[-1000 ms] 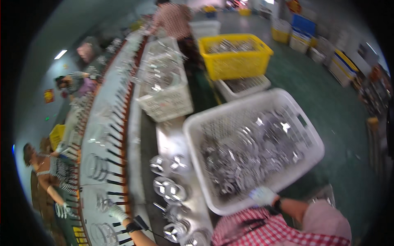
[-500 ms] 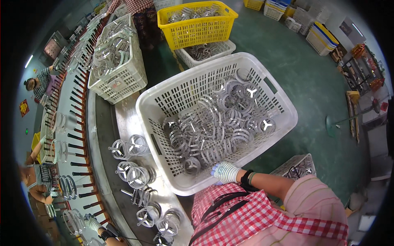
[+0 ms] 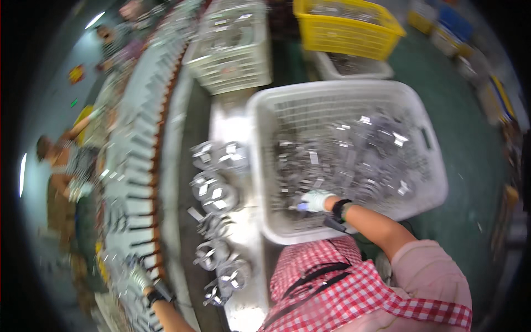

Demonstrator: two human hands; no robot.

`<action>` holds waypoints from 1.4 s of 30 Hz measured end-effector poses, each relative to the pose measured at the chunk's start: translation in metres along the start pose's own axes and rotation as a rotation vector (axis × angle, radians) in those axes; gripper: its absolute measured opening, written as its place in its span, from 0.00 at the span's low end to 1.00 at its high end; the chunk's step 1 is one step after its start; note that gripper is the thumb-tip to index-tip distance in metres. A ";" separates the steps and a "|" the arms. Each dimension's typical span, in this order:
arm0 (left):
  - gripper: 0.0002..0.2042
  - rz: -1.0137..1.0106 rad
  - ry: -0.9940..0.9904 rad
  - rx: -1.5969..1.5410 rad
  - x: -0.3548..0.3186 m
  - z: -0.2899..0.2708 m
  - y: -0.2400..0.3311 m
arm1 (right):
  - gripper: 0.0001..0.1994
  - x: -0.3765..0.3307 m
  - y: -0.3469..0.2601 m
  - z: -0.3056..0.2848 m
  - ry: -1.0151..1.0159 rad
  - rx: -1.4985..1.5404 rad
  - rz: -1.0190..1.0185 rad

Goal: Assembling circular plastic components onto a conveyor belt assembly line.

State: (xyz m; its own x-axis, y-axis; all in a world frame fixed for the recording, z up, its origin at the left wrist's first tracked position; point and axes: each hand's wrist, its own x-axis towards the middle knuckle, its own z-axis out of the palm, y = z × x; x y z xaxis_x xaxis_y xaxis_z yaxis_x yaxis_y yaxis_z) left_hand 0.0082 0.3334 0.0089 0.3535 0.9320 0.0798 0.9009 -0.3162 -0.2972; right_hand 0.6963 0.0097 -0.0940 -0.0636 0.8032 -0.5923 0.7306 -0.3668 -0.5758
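The right hand [image 3: 318,201] has its fingers lowered among the metal rings [image 3: 343,152] inside the large white basket [image 3: 438,177]; blur hides whether they pinch one, so I cannot tell how wide the grip is. Its forearm crosses the basket's near rim, with a black wristband [image 3: 340,210] close to that edge. The basket's top is open, leaving room above the rings, while the near wall stands just beside the hand.

The left hand [image 3: 138,278] is well to the left of the basket, at a line of dark pegs [image 3: 141,228] along a brown rail [image 3: 158,166]; its grip is too smeared to judge (its fingertips blend into the grey shapes there).

Left of the basket, stacked ring pieces [image 3: 220,198] sit on a steel table [image 3: 235,124], a shiny strip showing between them and the basket's left edge. Beyond the basket's far rim stand a white crate [image 3: 232,74] and a yellow crate [image 3: 351,40]. Right of the basket, green floor [image 3: 473,166] spreads out from its edge.
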 end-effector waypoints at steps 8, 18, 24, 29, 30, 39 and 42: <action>0.11 -0.907 0.561 -1.234 0.006 -0.104 0.111 | 0.11 0.124 0.020 0.066 0.089 -0.371 0.178; 0.14 -1.089 0.670 -1.249 -0.070 -0.086 0.041 | 0.11 0.180 -0.008 0.076 -0.086 -0.691 0.254; 0.12 -0.902 0.741 -1.379 -0.085 -0.089 0.031 | 0.16 0.185 0.011 0.094 -0.144 -0.447 0.471; 0.21 -0.844 0.430 -0.546 -0.155 -0.057 -0.001 | 0.20 0.194 0.032 0.123 -0.142 -0.354 0.463; 0.22 -0.913 0.349 -0.479 -0.159 -0.053 0.001 | 0.17 0.197 0.041 0.129 -0.144 -0.355 0.463; 0.14 -0.963 0.408 -1.540 -0.132 -0.073 0.144 | 0.19 0.122 0.008 0.020 0.058 -0.203 0.006; 0.13 -0.511 -0.104 -1.634 -0.092 -0.099 0.228 | 0.21 0.069 -0.070 -0.046 0.085 -0.166 -0.040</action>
State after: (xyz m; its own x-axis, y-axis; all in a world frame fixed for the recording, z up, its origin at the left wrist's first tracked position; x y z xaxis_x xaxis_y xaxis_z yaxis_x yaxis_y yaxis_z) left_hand 0.2062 0.1578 0.0283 0.0133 0.9738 -0.2268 0.2337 0.2175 0.9477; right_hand 0.6719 0.1127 -0.0682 -0.0422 0.8551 -0.5168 0.8314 -0.2568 -0.4928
